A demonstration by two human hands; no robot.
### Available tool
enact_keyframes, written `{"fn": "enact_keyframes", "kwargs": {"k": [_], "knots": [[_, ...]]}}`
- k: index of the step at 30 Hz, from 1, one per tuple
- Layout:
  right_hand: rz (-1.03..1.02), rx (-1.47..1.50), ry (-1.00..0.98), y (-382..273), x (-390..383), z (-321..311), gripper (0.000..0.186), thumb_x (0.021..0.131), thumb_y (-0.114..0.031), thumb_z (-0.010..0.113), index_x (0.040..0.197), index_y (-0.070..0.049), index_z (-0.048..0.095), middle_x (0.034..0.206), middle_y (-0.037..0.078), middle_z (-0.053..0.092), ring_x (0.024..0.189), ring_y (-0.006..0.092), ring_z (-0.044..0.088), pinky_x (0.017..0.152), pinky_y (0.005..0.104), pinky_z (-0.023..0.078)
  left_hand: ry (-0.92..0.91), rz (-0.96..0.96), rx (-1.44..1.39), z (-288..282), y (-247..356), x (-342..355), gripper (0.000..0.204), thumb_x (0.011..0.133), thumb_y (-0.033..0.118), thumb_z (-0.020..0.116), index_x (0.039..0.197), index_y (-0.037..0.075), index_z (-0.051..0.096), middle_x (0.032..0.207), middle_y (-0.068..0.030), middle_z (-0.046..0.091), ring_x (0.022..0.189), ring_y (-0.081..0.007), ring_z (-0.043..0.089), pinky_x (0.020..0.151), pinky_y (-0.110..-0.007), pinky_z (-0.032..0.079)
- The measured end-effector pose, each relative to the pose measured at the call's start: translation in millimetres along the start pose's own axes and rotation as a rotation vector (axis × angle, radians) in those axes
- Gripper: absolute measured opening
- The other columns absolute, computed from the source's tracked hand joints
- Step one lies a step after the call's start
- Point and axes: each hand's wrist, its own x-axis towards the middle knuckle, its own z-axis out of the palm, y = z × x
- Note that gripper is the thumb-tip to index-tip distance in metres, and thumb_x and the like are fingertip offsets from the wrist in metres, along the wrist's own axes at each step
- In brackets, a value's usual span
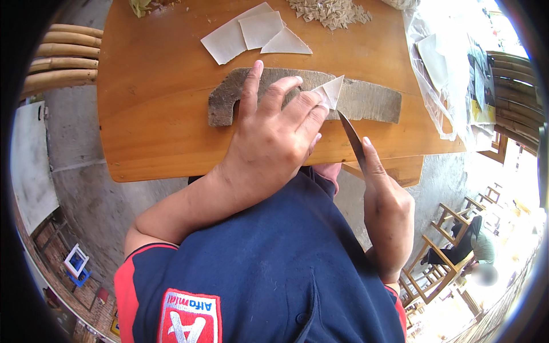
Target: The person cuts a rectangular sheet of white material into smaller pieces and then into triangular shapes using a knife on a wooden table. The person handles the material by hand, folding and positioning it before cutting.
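My left hand [274, 134] presses a pale, thin pointed sheet [333, 90], perhaps dough, onto a worn wooden cutting board [372, 102]. Its index finger is stretched out over the board while the other fingers bend toward the sheet. In my right hand [389, 200] is a knife [352, 136], its handle hidden in the grip. The blade's tip reaches the board's near edge, just below the sheet. Beyond the board lie several larger pale sheets [226, 41], partly overlapping. A heap of small pale cut pieces [331, 12] sits farther back.
The wooden table [154, 114] ends close to my body. At its right edge, a clear plastic bag [439, 97] holds more pale sheets. Bamboo seats [68, 51] flank the table. A person [477, 246] is beside wooden stools at the lower right.
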Motion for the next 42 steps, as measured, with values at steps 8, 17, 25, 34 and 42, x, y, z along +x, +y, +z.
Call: {"fn": "enact_keyframes", "kwargs": {"k": [8,17,25,34,42], "knots": [[0.003,0.03,0.034,4.2,6.1,3.6,0.06,0.088,0.011,0.052,0.144,-0.01,0.059,0.093,0.028,0.068,0.082,0.0383,0.072,0.075,0.0418,0.055,0.02,-0.058,0.013,0.1,-1.4,11.7,0.039,0.082,0.02,0.077,0.12,0.011,0.07,0.123,-0.0057,0.06,0.126,-0.029,0.051,0.121,-0.061,0.02],[-0.02,0.103,0.004,7.4,1.4,2.0,0.059,0.088,0.012,0.052,0.142,-0.009,0.06,0.091,0.026,0.069,0.08,0.0381,0.072,0.074,0.0411,0.055,-0.009,-0.026,-0.075,2.9,-0.1,15.1,0.041,0.083,0.021,0.078,0.122,0.012,0.07,0.124,-0.006,0.06,0.126,-0.0297,0.051,0.12,-0.061,0.023],[0.038,0.198,0.069,27.0,-7.8,9.0,0.064,0.087,0.013,0.05,0.145,-0.012,0.058,0.076,0.017,0.063,0.063,0.0187,0.061,0.066,0.0305,0.051,0.102,-0.195,0.048,16.6,11.9,36.6,0.04,0.08,0.023,0.081,0.118,0.012,0.072,0.113,-0.0072,0.059,0.116,-0.0303,0.052,0.106,-0.052,0.037],[0.106,0.322,0.149,50.8,-24.7,16.4,0.066,0.088,0.011,0.053,0.148,-0.017,0.056,0.072,0.013,0.057,0.06,0.0186,0.057,0.064,0.0316,0.051,0.111,-0.183,-0.153,13.0,6.2,48.5,0.021,0.081,0.015,0.08,0.101,0.012,0.071,0.104,-0.0075,0.065,0.106,-0.0281,0.056,0.098,-0.042,0.043],[0.063,0.348,0.181,61.2,-28.2,18.9,0.062,0.091,0.01,0.053,0.148,-0.013,0.056,0.074,0.01,0.061,0.059,0.0125,0.057,0.061,0.0292,0.05,0.04,-0.269,-0.571,5.9,-1.2,60.3,0.009,0.096,0.012,0.068,0.102,0.006,0.064,0.081,-0.0058,0.065,0.079,-0.0157,0.063,0.073,-0.032,0.051]]}}
